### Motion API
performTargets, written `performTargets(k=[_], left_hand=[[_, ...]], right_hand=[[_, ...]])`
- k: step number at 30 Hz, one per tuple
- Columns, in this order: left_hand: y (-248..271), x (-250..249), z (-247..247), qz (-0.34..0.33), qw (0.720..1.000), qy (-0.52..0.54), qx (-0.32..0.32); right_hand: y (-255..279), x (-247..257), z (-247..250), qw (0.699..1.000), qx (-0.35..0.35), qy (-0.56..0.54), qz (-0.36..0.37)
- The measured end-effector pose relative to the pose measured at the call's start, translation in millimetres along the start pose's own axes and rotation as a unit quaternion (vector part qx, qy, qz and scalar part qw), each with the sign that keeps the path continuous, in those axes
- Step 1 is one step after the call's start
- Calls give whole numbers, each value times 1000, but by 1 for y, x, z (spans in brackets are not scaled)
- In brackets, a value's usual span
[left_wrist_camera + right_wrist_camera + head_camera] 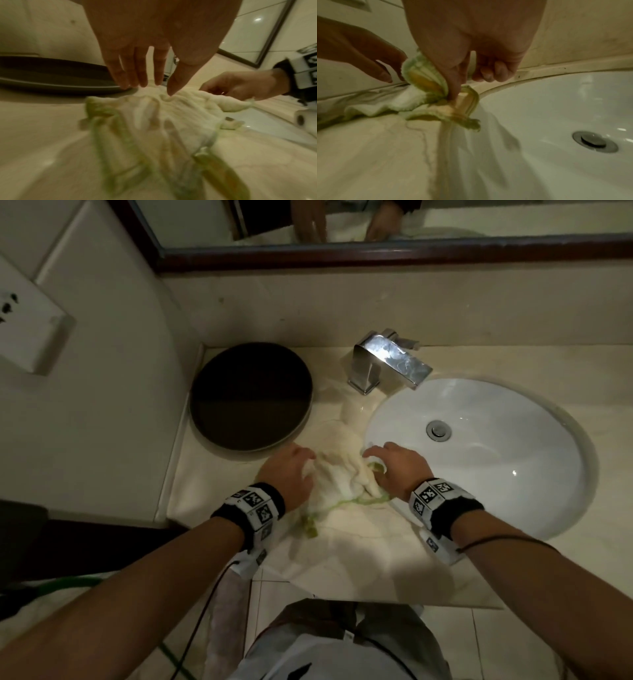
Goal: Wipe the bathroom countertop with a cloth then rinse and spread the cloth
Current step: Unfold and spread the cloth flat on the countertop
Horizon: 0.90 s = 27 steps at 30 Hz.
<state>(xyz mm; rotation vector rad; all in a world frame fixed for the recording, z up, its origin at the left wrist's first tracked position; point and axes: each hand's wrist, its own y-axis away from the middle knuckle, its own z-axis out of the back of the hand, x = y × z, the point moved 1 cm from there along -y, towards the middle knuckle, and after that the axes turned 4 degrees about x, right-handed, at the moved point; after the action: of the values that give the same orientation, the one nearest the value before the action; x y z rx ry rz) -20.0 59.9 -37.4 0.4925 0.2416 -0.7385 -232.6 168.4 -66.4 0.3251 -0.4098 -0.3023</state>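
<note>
A white cloth with green edging lies crumpled on the beige countertop just left of the sink. My left hand has its fingers straight, the fingertips pressing down on the cloth's left side. My right hand pinches the cloth's green-edged corner between thumb and finger at the sink's rim, the other fingers curled.
A dark round tray sits at the back left of the counter. A chrome faucet stands behind the white sink, whose drain is shut. A mirror hangs above. The counter's front edge is near my body.
</note>
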Motion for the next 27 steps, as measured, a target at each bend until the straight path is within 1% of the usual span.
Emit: performTargets(k=[2, 3, 6, 7, 9, 11, 12, 13, 14, 15, 16, 17, 18, 19, 23, 25, 27], left_hand=[[6, 18, 7, 74, 996, -27, 28], [10, 26, 9, 97, 993, -48, 48], [18, 42, 11, 121, 988, -64, 69], [20, 44, 10, 128, 988, -62, 67], [23, 46, 9, 148, 986, -60, 41], [24, 47, 9, 193, 980, -37, 26], [24, 48, 9, 221, 975, -15, 34], [24, 50, 7, 247, 968, 4, 50], [23, 52, 6, 268, 961, 18, 70], [22, 54, 5, 280, 956, 28, 83], [21, 55, 4, 288, 953, 39, 87], [20, 57, 5, 296, 950, 55, 84], [19, 58, 5, 304, 946, 79, 78], [18, 59, 5, 311, 942, 104, 67], [15, 63, 6, 316, 934, 168, 21], [15, 63, 3, 325, 922, 209, 17], [17, 62, 0, 331, 914, 233, 31]], right_hand=[[-4, 0, 3, 999, 13, 37, 32], [-6, 0, 5, 998, 12, 44, 40], [-12, -6, 12, 999, -17, 31, 20], [-13, -7, 12, 999, -20, 22, 13], [-15, -7, 10, 1000, -10, 0, 1], [-16, -8, 5, 997, -25, -61, -33], [-18, -10, 2, 990, -48, -113, -71], [-21, -12, 1, 975, -71, -174, -119], [-25, -15, 0, 952, -84, -243, -169], [-28, -17, 0, 918, -79, -324, -213], [-31, -17, 1, 878, -60, -407, -245], [-33, -15, 3, 841, -39, -471, -262], [-33, -12, 7, 820, -22, -506, -265], [-32, -9, 10, 816, -1, -516, -259], [-30, -3, 10, 843, 71, -468, -257], [-28, -3, 4, 836, 93, -478, -255], [-28, -2, 0, 827, 94, -496, -248]])
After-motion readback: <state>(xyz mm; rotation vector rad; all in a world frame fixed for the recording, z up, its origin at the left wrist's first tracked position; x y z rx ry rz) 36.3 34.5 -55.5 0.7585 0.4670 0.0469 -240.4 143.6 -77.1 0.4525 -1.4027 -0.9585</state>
